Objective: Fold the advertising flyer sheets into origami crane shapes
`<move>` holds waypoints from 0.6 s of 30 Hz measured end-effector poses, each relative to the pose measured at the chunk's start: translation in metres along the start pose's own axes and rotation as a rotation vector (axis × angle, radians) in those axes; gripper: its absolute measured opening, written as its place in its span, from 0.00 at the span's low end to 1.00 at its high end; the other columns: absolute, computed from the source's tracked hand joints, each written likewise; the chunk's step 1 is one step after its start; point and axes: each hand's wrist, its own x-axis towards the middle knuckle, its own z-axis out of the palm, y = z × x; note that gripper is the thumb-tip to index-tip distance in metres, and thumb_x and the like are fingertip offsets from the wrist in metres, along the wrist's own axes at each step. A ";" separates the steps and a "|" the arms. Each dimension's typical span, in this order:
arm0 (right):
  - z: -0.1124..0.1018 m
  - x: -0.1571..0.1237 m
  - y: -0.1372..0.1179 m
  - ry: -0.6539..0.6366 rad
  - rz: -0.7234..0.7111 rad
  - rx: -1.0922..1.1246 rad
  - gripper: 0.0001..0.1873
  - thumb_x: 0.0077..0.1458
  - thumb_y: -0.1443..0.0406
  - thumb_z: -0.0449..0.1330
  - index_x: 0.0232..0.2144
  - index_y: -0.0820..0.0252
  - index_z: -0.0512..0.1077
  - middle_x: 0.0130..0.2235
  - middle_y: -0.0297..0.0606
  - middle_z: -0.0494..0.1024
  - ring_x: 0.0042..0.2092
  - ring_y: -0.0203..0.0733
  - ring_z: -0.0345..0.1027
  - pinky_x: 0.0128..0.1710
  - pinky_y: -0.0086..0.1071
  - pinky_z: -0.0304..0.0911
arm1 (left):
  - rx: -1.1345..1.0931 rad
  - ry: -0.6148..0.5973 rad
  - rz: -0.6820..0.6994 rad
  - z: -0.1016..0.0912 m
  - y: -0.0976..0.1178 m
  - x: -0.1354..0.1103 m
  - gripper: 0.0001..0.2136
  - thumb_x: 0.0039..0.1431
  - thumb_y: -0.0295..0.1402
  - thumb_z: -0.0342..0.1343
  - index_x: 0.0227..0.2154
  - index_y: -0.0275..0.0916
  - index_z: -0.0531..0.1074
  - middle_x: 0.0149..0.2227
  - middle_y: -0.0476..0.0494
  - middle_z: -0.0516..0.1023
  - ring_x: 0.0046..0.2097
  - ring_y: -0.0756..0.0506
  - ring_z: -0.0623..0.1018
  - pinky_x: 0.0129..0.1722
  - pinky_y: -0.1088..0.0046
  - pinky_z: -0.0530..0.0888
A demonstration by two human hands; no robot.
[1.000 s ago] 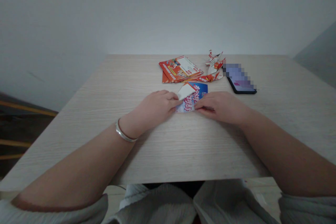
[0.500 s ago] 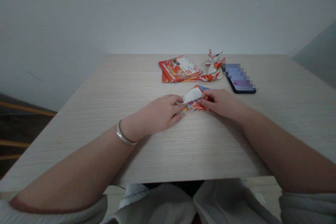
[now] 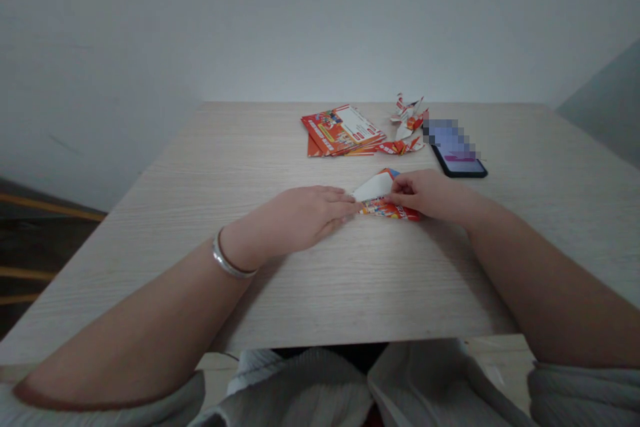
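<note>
Two bare forearms angle inward: left forearm, right forearm. The left grip lies flat, palm down, fingers stretched; the right grip curls, thumb near fingers.

Stacked leaflets, folded paper, lettering on both unreadable

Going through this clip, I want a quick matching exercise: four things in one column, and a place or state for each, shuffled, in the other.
Things:
1. Phone
2. Silver bracelet
3. Printed leaflets
4. Partly folded paper

Places and states:
A. Touched by the fingers of the left hand and the right hand
B. Lying in an overlapping pile beyond the hands
C. Around the left wrist
D. Lying dark-edged, farthest right of the four

Pairs: 1-D, 2-C, 3-B, 4-A
</note>
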 end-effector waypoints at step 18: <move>0.000 0.005 0.003 0.249 -0.269 -0.231 0.14 0.61 0.60 0.58 0.24 0.57 0.71 0.30 0.40 0.77 0.33 0.43 0.69 0.34 0.35 0.59 | 0.061 -0.037 0.029 0.010 -0.004 -0.001 0.21 0.69 0.40 0.53 0.61 0.38 0.71 0.66 0.41 0.70 0.67 0.39 0.69 0.68 0.62 0.63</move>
